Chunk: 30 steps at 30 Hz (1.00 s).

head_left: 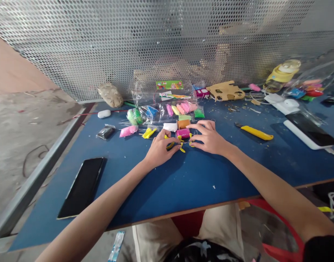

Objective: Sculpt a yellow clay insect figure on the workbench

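Small yellow clay pieces (182,146) on thin wire lie between my two hands at the middle of the blue table. My left hand (161,148) is curled, its thumb and fingers closed round a yellow clay piece (170,145). With thumb and fingertips close together, my right hand (207,138) holds another yellow bit (192,143) at the right side. Just beyond the fingers sit a magenta clay block (183,133), an orange-brown block (184,124) and a white packet (170,127).
Clay packets in a clear bag (161,112) lie behind the hands. A yellow cutter (256,133) and a white power bank with a phone (310,129) are at right. Another black phone (81,187) rests at left. A perforated metal screen (156,43) borders the back.
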Each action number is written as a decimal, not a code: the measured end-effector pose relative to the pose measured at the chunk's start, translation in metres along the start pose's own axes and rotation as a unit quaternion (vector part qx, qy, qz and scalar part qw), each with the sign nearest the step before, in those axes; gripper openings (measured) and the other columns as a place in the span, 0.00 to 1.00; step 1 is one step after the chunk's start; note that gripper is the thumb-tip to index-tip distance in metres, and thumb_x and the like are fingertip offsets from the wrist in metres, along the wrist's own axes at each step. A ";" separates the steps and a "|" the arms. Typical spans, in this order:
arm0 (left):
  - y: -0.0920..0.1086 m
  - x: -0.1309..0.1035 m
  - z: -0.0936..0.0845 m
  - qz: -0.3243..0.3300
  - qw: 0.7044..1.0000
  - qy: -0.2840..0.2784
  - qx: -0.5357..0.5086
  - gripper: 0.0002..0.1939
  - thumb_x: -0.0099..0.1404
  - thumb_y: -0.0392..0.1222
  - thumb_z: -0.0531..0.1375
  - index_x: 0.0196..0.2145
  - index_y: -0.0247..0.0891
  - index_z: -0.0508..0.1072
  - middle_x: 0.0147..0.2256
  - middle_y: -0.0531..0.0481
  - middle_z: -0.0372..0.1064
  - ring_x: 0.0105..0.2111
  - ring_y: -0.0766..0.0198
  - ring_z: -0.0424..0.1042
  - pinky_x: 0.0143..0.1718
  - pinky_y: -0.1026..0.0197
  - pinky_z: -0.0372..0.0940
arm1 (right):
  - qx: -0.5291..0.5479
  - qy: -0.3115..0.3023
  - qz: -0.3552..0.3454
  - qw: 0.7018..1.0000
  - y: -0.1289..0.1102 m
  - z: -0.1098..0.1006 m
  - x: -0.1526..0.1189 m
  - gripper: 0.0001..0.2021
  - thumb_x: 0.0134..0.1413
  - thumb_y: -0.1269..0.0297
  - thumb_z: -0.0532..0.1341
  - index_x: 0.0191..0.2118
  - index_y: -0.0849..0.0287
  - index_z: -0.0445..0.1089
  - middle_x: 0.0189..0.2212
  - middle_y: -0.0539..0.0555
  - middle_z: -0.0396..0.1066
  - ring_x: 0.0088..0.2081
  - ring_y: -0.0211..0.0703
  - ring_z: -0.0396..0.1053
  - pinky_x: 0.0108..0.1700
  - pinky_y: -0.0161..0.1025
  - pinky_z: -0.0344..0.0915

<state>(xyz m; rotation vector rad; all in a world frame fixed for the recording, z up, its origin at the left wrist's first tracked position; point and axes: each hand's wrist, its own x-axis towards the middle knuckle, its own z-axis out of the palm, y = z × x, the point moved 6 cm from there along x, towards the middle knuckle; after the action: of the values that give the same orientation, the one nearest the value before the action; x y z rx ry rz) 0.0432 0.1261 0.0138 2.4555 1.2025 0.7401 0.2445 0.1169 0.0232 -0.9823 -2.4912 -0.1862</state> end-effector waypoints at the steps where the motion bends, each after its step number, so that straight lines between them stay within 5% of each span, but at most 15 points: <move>1: 0.000 0.000 0.001 0.000 1.000 -0.004 -0.008 0.12 0.71 0.50 0.62 0.48 0.47 0.81 0.44 0.45 0.61 0.47 0.55 0.67 0.52 0.49 0.66 | 0.005 0.001 -0.001 1.000 0.000 -0.001 0.000 0.11 0.67 0.55 0.62 0.40 0.52 0.81 0.63 0.55 0.68 0.61 0.60 0.58 0.59 0.59 0.51; 18: 0.001 -0.004 0.005 0.033 0.999 -0.003 0.012 0.13 0.67 0.54 0.67 0.43 0.46 0.81 0.45 0.45 0.61 0.49 0.53 0.65 0.53 0.48 0.63 | 0.030 -0.011 -0.035 0.999 -0.006 0.001 -0.001 0.12 0.69 0.55 0.60 0.39 0.53 0.79 0.62 0.56 0.69 0.60 0.60 0.59 0.56 0.59 0.53; 24: 0.006 -0.005 -0.007 0.055 0.998 0.020 -0.003 0.16 0.71 0.53 0.61 0.51 0.44 0.78 0.45 0.45 0.64 0.48 0.54 0.66 0.54 0.48 0.63 | 0.066 0.003 -0.003 0.998 0.001 -0.005 -0.002 0.16 0.64 0.48 0.63 0.51 0.50 0.76 0.62 0.56 0.69 0.60 0.59 0.60 0.60 0.59 0.53; 30: -0.004 -0.002 -0.014 0.040 0.997 0.048 -0.052 0.14 0.74 0.49 0.58 0.50 0.41 0.76 0.42 0.46 0.66 0.44 0.58 0.68 0.51 0.52 0.66 | 0.135 0.032 0.059 0.989 0.023 -0.005 -0.005 0.16 0.65 0.62 0.60 0.56 0.49 0.73 0.59 0.54 0.71 0.59 0.55 0.64 0.61 0.59 0.59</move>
<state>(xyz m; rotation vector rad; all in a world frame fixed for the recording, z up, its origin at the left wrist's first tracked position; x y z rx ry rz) 0.0315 0.1278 0.0221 2.4183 1.0758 0.9272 0.2647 0.1295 0.0243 -0.9881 -2.3153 0.1505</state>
